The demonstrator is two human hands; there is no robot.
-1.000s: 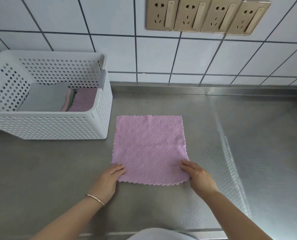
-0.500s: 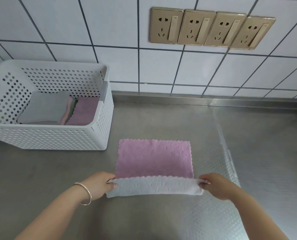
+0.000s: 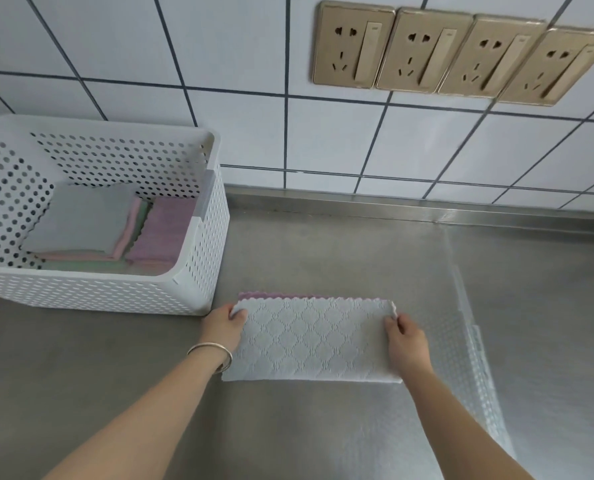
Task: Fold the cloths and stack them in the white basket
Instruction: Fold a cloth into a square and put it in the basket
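Observation:
A cloth (image 3: 313, 341) lies folded in half on the steel counter, its pale grey underside up and a thin pink strip showing along the far edge. My left hand (image 3: 224, 325) pinches the far left corner of the upper layer. My right hand (image 3: 404, 337) pinches the far right corner. The white perforated basket (image 3: 198, 271) stands to the left, just beyond my left hand. Inside it lie folded cloths: a stack topped by a grey cloth (image 3: 81, 220) and a purple stack (image 3: 160, 233) beside it.
The steel counter (image 3: 340, 244) runs back to a tiled wall (image 3: 219, 46) with a row of gold sockets (image 3: 455, 53). A bright patterned reflection (image 3: 475, 358) crosses the counter right of the cloth.
Both hands lifted the cloth's near edge and carried it away from me onto the far edge, folding the flat pink cloth in half. The view shifted closer and lower.

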